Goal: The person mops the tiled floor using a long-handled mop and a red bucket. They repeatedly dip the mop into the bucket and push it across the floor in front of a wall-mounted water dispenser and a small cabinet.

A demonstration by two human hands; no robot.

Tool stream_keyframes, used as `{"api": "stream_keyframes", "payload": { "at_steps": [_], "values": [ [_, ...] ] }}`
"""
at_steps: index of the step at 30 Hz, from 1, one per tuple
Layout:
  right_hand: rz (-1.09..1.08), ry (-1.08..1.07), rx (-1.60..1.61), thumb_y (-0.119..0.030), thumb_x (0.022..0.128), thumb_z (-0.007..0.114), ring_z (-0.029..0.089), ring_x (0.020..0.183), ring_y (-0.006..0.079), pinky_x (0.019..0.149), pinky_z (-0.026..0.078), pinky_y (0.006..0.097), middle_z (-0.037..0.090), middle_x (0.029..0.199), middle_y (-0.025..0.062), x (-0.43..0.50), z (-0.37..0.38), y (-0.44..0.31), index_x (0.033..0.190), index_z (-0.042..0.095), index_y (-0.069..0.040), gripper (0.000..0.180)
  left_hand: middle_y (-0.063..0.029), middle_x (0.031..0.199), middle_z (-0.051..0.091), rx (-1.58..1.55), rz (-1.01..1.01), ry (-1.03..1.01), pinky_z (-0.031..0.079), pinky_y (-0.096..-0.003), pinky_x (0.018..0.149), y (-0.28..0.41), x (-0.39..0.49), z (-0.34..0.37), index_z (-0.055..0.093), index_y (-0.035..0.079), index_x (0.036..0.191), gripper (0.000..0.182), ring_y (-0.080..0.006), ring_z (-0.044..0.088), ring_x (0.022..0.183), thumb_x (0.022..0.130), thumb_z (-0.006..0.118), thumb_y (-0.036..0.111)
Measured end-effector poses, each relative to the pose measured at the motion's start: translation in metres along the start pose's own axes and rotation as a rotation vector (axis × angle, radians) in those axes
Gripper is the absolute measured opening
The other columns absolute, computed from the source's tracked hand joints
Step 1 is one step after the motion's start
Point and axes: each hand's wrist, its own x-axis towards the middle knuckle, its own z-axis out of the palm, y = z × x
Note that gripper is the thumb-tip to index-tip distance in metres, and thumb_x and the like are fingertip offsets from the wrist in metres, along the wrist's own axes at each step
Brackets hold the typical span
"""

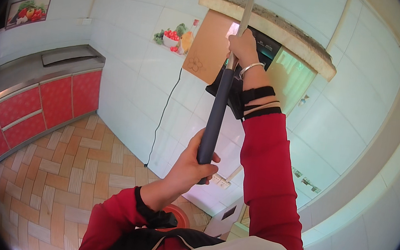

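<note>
My left hand [193, 165] is wrapped round the lower end of the dark grey grip of a long pole [217, 116]. Higher up, my right hand [244, 48] holds the pole's metal shaft just above that grip. The pole runs steeply upward, and its far end lies beyond the top edge of the view. Behind my right hand, a wall cabinet or appliance with an orange panel [205, 47] and a black middle part hangs on the tiled wall. A stone-like ledge [273, 19] juts out above it, its top dark with dirt.
Red cabinets [57, 96] under a metal counter [16, 68] stand at the left. A black cable [163, 120] hangs down the wall. Wall sockets [220, 181] are low behind my left hand. A red round basin or bucket [179, 218] is on the floor below my left forearm.
</note>
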Motion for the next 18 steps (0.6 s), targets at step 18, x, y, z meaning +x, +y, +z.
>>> {"api": "stream_keyframes", "payload": {
  "at_steps": [18],
  "values": [
    [0.004,0.201,0.498,-0.006,0.074,0.053,0.044,0.035,0.0122,0.031,0.035,0.0247,0.047,0.053,0.003,-0.051,-0.016,-0.024,0.078,0.048,-0.001,0.008,-0.005,0.066,0.048,0.317,-0.119,-0.155,0.043,-0.0283,0.045,0.036,-0.035,-0.027,0.015,0.009,0.136,0.082,-0.0139,0.051,0.051,0.065,0.053,-0.007]
  ]
}}
